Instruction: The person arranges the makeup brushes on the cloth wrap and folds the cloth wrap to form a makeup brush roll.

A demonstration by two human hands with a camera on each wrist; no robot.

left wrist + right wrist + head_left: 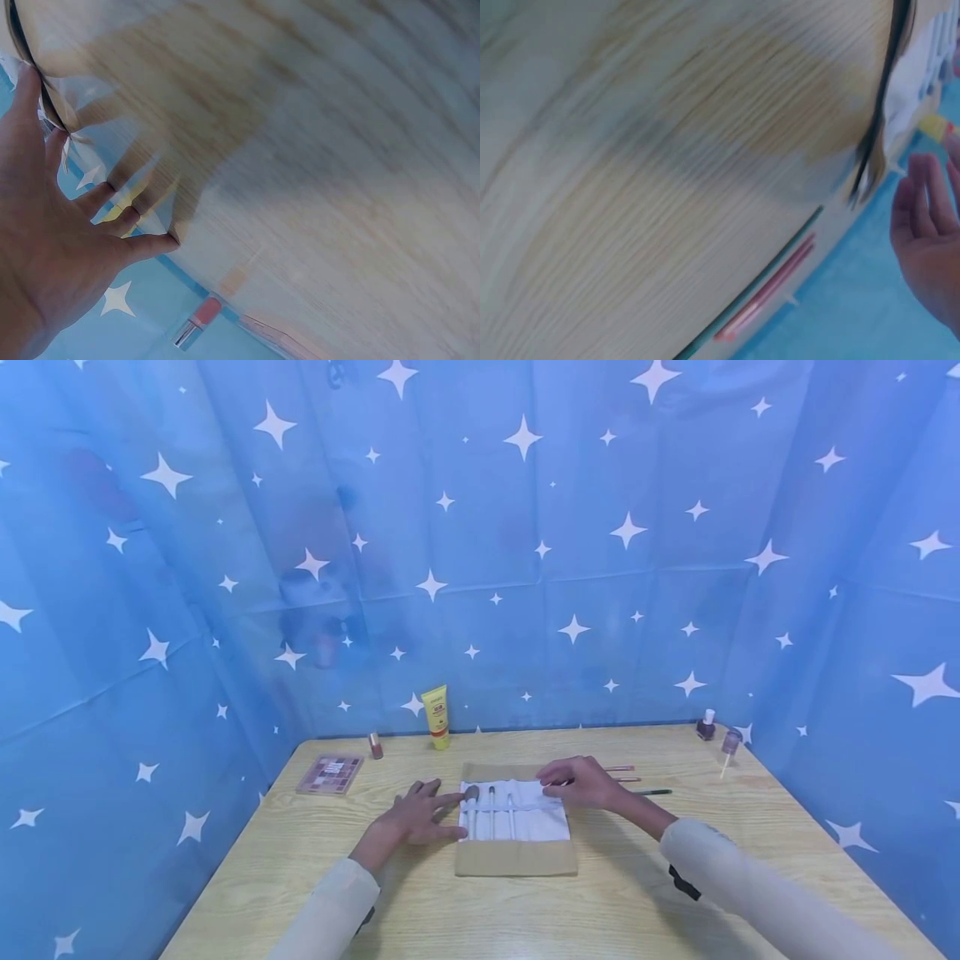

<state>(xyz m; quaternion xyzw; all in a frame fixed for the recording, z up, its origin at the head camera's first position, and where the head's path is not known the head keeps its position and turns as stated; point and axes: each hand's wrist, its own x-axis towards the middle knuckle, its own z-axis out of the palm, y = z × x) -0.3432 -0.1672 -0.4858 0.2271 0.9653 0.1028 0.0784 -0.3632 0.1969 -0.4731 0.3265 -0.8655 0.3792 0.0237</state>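
Observation:
A tan brush roll (517,858) with a white inner panel lies unrolled on the table. Three makeup brushes with pale handles stand in its slots: a large fluffy brush (471,795) at the left, a slimmer brush (492,802) beside it and a thin brush (511,806) further right. With fingers spread, my left hand (417,816) rests along the roll's left edge. Over the roll's upper right corner is my right hand (583,782), thumb and index finger bent toward each other at the white panel; I cannot tell whether they pinch anything.
Right of the roll lie pink pencil-like sticks (621,768) and a dark green one (656,792). Along the back stand a yellow tube (437,718), a lipstick (376,746) and a dark nail polish bottle (706,725). A palette (330,775) lies far left, a lollipop (731,745) far right.

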